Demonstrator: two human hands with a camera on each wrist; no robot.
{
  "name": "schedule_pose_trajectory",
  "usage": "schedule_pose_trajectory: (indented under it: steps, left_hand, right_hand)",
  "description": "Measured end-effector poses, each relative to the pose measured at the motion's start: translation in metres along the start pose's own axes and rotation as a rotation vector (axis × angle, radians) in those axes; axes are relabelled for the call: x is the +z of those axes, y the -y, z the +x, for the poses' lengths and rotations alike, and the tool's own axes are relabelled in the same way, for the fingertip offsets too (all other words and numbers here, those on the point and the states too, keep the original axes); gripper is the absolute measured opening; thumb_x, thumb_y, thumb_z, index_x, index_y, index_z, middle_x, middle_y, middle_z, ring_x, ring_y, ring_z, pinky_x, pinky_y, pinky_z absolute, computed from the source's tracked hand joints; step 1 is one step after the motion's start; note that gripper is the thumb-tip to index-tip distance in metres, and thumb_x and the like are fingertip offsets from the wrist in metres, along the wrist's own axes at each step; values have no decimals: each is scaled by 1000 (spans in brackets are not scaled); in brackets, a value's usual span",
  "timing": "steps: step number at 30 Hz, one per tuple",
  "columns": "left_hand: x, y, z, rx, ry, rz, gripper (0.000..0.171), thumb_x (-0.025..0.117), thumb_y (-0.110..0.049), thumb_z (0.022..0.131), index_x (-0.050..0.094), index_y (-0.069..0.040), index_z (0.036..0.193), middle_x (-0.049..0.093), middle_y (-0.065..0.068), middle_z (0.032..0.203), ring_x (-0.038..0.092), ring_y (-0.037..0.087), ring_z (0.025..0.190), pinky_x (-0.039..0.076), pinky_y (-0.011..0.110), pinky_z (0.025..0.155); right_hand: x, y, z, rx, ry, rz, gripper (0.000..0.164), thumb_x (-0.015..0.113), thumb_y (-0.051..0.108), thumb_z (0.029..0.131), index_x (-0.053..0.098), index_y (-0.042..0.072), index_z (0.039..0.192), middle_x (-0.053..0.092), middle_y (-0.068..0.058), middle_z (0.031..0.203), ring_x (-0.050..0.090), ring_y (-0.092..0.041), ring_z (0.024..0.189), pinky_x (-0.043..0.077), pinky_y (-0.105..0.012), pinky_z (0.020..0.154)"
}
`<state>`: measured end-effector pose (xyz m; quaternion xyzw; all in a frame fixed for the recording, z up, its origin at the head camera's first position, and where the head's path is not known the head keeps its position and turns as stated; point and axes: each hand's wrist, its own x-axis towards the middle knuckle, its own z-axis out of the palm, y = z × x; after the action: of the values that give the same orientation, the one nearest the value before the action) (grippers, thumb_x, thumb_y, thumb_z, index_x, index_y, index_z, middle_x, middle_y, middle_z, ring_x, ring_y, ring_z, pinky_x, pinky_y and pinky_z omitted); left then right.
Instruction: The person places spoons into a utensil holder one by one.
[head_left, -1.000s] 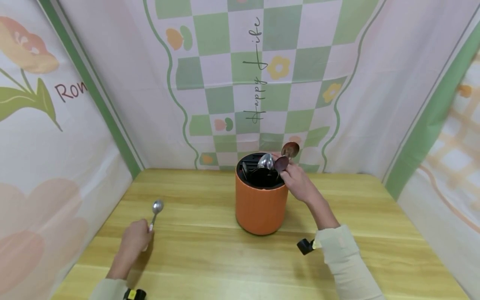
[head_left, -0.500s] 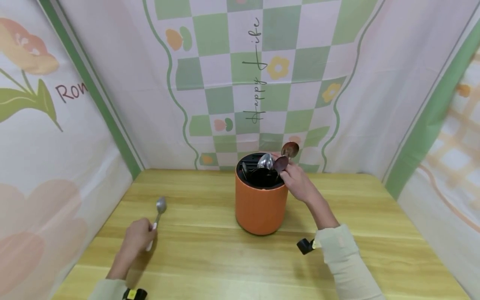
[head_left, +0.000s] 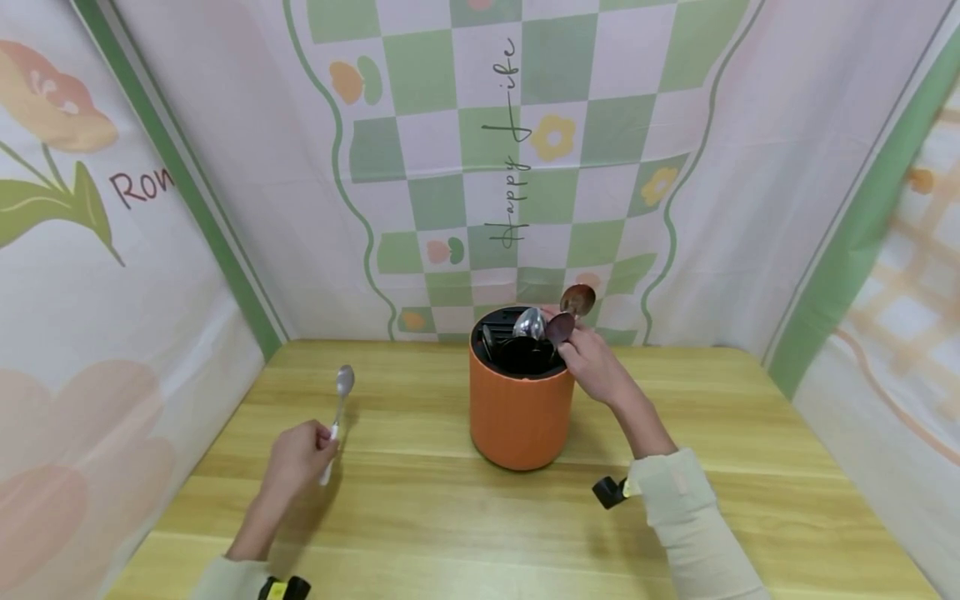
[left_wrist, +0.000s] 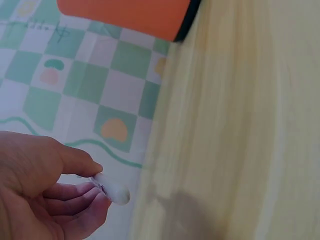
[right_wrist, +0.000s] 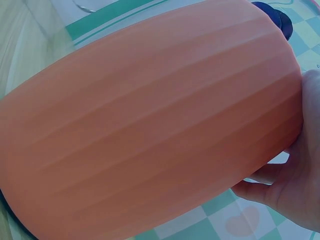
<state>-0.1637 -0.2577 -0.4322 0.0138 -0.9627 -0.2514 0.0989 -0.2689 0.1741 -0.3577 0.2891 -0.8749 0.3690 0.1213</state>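
My left hand [head_left: 296,458] pinches a spoon [head_left: 345,382] by its white handle, with the metal bowl pointing up and away over the left part of the table. The handle's rounded end [left_wrist: 118,192] sticks out between thumb and fingers in the left wrist view. My right hand [head_left: 596,364] grips the upper right edge of an orange utensil holder [head_left: 521,425] with a black insert. Its thumb is at the rim, and the fingers [right_wrist: 257,192] lie round the ribbed side. A silver spoon [head_left: 530,322] and two brownish spoons [head_left: 578,300] stand up from the holder.
The wooden table [head_left: 420,533] extends around the holder. Behind it hangs a green-and-white checked cloth [head_left: 495,150], and patterned cloth walls close off the left and right sides. Black wrist cameras [head_left: 609,492] sit at both sleeves.
My left hand has moved to the right and slightly away with the spoon, whose bowl is now farther up and right. The right hand stays at the utensil holder.
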Motion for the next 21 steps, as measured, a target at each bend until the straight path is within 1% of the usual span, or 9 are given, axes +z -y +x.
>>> schedule_pose_trajectory:
  steps: [5, 8, 15, 21]
  left_hand:
    - [1, -13, 0, 28, -50, -43, 12, 71, -10, 85, 70, 1, 89, 70, 5, 75, 60, 12, 64, 52, 27, 62]
    - [2, -21, 0, 39, -66, -62, 13, 71, -9, 84, 71, 2, 92, 71, 5, 76, 60, 11, 65, 51, 24, 60]
    - [4, -41, 0, 41, -64, -149, 13, 72, -9, 85, 70, 2, 92, 70, 6, 78, 60, 10, 66, 49, 19, 57]
    - [5, -59, -1, 85, -82, -176, 11, 73, -7, 84, 70, 0, 92, 70, 5, 78, 61, 10, 67, 49, 18, 58]
  right_hand:
    - [0, 1, 0, -2, 4, -9, 52, 31, 12, 101, 41, 2, 151, 40, -18, 156, 35, -40, 145, 32, -57, 116]
    - [0, 1, 0, -5, 3, -13, 52, 31, 12, 101, 41, 1, 150, 40, -18, 156, 35, -40, 145, 32, -57, 116]
    - [0, 1, 0, -3, 2, -4, 51, 31, 13, 101, 42, 2, 150, 41, -18, 156, 35, -39, 146, 32, -57, 116]
    - [0, 0, 0, 0, 4, -14, 52, 31, 13, 101, 42, 2, 150, 40, -17, 157, 35, -39, 146, 32, -57, 116]
